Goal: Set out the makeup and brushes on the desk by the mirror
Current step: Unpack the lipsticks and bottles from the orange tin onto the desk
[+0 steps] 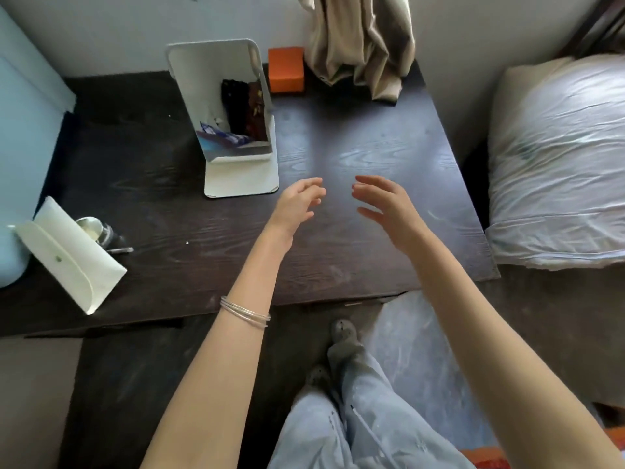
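A: Why do the left hand and right hand hover over the bare middle of the dark wood-grain table?

B: Probably clearing a spot; the fingers are apart and loosely curled, holding nothing.

A: And the makeup?

B: Likely inside the cream fold-over pouch at the table's left edge, flap shut, with a small open jar just behind. The white standing mirror is near.
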Motion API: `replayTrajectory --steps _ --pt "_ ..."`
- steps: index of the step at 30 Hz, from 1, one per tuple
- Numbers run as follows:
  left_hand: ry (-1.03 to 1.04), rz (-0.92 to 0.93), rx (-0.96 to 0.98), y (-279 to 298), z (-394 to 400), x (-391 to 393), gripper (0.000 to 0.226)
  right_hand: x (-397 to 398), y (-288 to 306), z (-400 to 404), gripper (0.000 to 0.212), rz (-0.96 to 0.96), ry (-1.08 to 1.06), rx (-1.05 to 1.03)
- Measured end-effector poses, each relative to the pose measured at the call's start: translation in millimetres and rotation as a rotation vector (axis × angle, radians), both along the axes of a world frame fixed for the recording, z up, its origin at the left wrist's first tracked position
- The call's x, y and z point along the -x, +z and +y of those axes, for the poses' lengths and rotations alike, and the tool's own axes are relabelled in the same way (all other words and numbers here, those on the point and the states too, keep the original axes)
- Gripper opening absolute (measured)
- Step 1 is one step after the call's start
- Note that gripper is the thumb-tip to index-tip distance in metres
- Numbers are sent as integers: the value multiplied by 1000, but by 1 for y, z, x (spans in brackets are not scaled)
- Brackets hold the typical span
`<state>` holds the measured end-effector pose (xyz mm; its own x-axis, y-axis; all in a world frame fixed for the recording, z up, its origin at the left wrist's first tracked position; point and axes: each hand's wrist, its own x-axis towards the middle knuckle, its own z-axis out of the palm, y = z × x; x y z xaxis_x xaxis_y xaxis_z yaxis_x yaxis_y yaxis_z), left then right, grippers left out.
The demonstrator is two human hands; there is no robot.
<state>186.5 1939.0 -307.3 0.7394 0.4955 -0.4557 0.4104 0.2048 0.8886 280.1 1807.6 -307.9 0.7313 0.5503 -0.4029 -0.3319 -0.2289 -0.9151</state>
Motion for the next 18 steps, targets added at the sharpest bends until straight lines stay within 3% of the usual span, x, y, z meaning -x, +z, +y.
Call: replayTrajectory --steps 18 --pt "238 -9 32 -7 100 -138 41 -141 -1 120 35 5 112 32"
